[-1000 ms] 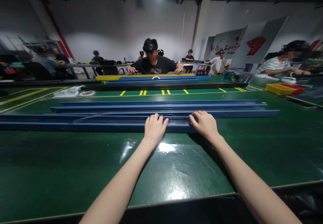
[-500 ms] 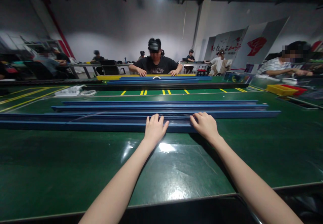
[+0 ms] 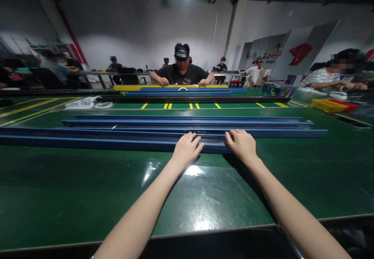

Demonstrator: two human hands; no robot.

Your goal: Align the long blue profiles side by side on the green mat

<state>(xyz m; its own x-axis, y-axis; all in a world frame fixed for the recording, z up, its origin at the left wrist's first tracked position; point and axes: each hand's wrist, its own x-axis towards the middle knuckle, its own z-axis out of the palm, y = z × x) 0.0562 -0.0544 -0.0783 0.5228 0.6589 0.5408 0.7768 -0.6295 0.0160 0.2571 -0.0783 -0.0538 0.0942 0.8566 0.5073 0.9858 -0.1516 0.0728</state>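
Note:
A long blue channel strip [image 3: 122,140] lies across the green table in front of me, running out of view on the left. My left hand [image 3: 187,148] grips its near wall close to the right end, fingers over the edge and thumb apart. My right hand [image 3: 242,144] has its fingers curled over the strip's right end, which the hand partly hides. Just beyond lie several more blue channel strips: a middle strip [image 3: 286,133] touches or nearly touches the held one, and a farther strip [image 3: 187,117] lies roughly parallel.
A long black bar [image 3: 193,99] crosses the table farther back. Yellow and red trays [image 3: 327,105] stand at the right, and a white foam piece [image 3: 83,103] with a coil [image 3: 103,105] at the left. A co-worker [image 3: 181,70] sits opposite, both hands on a yellow strip [image 3: 128,88].
The held channel strip has turned slightly, its left part moving away from me. My left hand has shifted a little to the right along with it. The view has moved slightly.

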